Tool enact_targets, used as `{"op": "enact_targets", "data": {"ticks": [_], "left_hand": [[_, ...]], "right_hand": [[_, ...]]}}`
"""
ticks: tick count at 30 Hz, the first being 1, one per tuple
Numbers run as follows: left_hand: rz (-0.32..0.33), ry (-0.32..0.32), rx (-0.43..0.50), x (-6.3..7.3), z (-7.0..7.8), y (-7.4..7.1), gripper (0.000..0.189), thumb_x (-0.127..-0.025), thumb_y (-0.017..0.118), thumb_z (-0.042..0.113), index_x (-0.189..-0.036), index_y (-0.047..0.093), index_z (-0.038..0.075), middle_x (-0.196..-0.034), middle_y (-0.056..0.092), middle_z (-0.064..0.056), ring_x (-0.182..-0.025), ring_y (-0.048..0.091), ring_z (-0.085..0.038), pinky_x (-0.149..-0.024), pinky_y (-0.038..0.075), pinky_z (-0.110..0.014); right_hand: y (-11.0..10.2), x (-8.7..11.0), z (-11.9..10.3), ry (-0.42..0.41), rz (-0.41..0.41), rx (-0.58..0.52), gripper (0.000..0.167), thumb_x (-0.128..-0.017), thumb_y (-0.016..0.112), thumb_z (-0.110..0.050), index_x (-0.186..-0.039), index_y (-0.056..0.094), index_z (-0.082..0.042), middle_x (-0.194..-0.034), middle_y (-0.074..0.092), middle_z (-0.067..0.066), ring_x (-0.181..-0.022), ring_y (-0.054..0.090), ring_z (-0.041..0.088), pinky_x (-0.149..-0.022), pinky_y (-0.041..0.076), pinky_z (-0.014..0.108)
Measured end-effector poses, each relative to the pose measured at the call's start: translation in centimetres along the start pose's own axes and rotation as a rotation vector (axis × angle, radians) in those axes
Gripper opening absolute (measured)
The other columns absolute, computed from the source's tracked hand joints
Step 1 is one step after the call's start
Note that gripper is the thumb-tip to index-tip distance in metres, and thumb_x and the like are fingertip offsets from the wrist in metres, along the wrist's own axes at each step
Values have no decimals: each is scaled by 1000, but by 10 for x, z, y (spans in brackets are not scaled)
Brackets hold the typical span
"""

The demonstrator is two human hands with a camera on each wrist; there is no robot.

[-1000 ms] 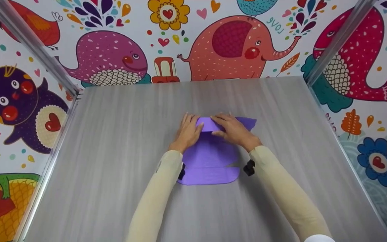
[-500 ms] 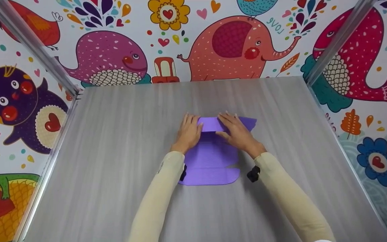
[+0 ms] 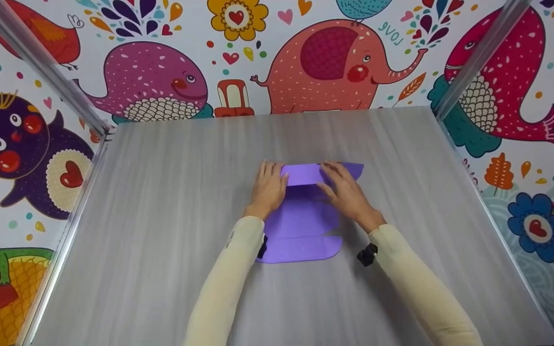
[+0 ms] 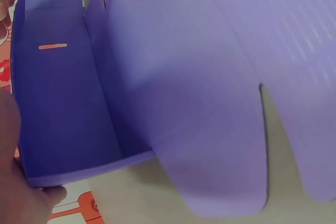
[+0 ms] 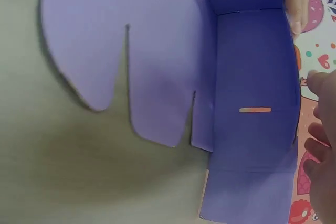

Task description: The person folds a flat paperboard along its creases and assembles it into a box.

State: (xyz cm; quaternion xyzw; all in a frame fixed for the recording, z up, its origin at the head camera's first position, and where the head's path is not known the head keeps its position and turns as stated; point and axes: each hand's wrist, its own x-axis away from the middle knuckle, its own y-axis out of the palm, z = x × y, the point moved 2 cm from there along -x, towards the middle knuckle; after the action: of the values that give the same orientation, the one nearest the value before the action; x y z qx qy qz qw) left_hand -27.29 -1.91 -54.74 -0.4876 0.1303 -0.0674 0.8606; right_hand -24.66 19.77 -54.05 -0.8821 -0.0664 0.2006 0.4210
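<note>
A purple cardboard box (image 3: 301,218), partly folded, lies on the table, its flat panel with rounded corners pointing toward me. At its far end the cardboard stands up as a wall (image 3: 301,175), forming a trough with a small slot (image 4: 52,46) in the left wrist view. My left hand (image 3: 268,190) grips the trough's left end, fingers over the back and thumb at the inner side. My right hand (image 3: 348,192) is at the wall's right part, fingers loosely extended over its top edge. Beyond it an unfolded end flap (image 5: 247,195) sticks out to the right.
The grey wood-grain table (image 3: 171,230) carries the box at its middle. Metal rails (image 3: 68,230) run along its sides. A wall printed with cartoon animals (image 3: 325,67) rises behind the far edge. Slits separate the box's side tabs (image 5: 157,114).
My right hand has slid to the right along the wall's top edge, showing more of the wall between the hands. My left hand keeps its place at the left end. The head view shifts slightly.
</note>
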Motion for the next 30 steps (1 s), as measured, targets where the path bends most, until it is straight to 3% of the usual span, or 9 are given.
{"op": "enact_targets", "data": {"ticks": [5, 16, 22, 30], "left_hand": [[16, 20, 10, 1, 2, 2, 41, -108, 39, 26, -137, 52, 0, -140, 52, -22, -145, 34, -43, -126, 22, -46], [75, 67, -4, 1, 0, 1, 38, -107, 43, 23, -133, 54, -2, -134, 55, -23, -140, 39, -43, -124, 26, -47], [69, 55, -16, 3, -1, 1, 39, -107, 43, 25, -134, 54, -1, -135, 55, -22, -140, 39, -41, -124, 26, -46], [96, 60, -19, 3, 1, 3, 38, -106, 46, 26, -132, 56, 0, -134, 55, -23, -139, 41, -44, -122, 30, -49]], "right_hand": [[5, 4, 0, 41, 58, 14, 49, -101, 61, -24, -143, 53, -1, -149, 48, 19, -140, 45, 34, -116, 40, 49], [28, 12, -8, 140, 315, 21, 31, -96, 63, -9, -124, 65, 4, -129, 58, 21, -121, 55, 39, -104, 47, 50], [40, 17, -9, 164, 299, 0, 35, -96, 63, -8, -129, 62, 2, -126, 60, 22, -117, 58, 40, -100, 49, 51], [53, 22, -16, 209, 208, -15, 49, -97, 60, -10, -142, 47, 5, -132, 57, 23, -125, 56, 38, -107, 46, 51]]}}
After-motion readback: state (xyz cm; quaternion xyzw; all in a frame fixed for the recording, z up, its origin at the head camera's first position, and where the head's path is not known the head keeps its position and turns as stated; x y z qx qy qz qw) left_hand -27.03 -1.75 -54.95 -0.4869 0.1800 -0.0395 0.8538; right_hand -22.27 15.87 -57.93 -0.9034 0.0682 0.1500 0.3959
